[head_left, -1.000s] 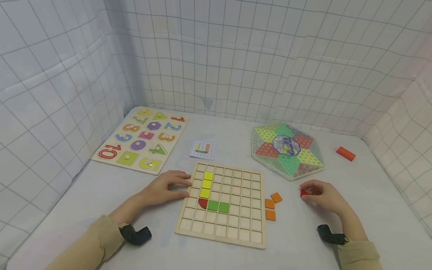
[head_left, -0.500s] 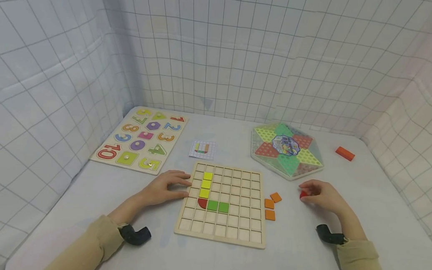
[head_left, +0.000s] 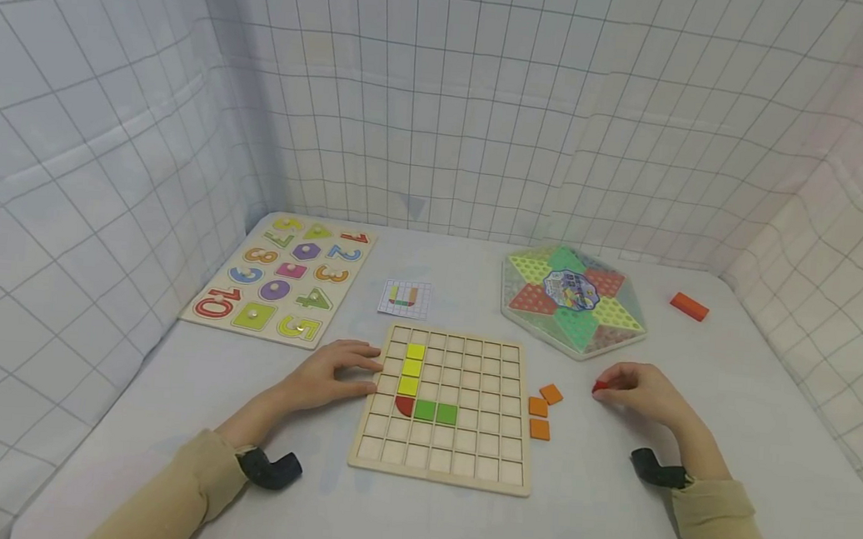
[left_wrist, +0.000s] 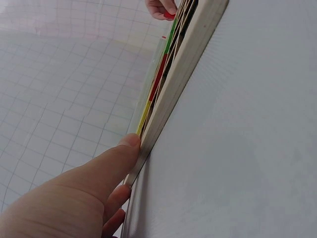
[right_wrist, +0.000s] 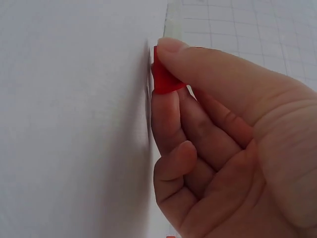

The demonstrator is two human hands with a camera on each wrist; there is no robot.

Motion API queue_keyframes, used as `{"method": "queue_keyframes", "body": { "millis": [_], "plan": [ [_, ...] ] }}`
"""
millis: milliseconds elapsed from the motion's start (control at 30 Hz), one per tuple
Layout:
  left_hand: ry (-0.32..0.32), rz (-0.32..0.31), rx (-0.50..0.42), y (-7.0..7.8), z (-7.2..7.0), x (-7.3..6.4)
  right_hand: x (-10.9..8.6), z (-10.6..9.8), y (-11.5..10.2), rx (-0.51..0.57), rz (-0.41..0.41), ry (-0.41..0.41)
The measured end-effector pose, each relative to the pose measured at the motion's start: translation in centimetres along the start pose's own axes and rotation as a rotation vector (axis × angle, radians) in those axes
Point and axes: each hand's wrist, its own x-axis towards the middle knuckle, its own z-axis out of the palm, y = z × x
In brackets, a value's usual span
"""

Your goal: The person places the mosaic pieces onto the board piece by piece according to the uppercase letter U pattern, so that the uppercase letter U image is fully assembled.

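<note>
My right hand pinches a small red tile between thumb and fingers, close over the table and right of the board. My left hand rests at the left edge of the wooden grid board; in the left wrist view its thumb touches the board's side, fingers extended. On the board, a column of yellow tiles runs down to a red quarter-round tile, followed rightward by two green tiles. Three orange tiles lie at the board's right side, between it and my right hand.
Behind the board lies a small pattern card. A number-and-shape puzzle board is at the back left. At the back right are a hexagonal star-pattern game box and an orange-red block. Gridded cloth walls enclose the table.
The red tile in my right hand has turned and shifted slightly left between the fingertips, which have closed in a little. My left hand and the board tiles stay put.
</note>
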Motion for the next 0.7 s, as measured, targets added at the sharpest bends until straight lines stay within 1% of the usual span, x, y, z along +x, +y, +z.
{"method": "queue_keyframes", "body": {
  "millis": [167, 367, 533, 700],
  "plan": [
    [0.0, 0.0, -0.006, 0.0, -0.1, 0.0, 0.1, 0.3, -0.3, -0.001, -0.033, 0.011],
    [0.007, 0.011, -0.007, -0.2, 0.0, 0.0, 0.1, 0.8, -1.1, 0.017, -0.121, 0.032],
    [0.015, 0.023, -0.012, -0.3, 0.1, 0.0, 0.0, 1.3, -2.4, 0.062, -0.231, 0.018],
    [0.013, 0.024, -0.018, -0.4, 0.2, 0.0, 0.2, 2.2, -3.7, 0.082, -0.367, 0.005]
  ]
}}
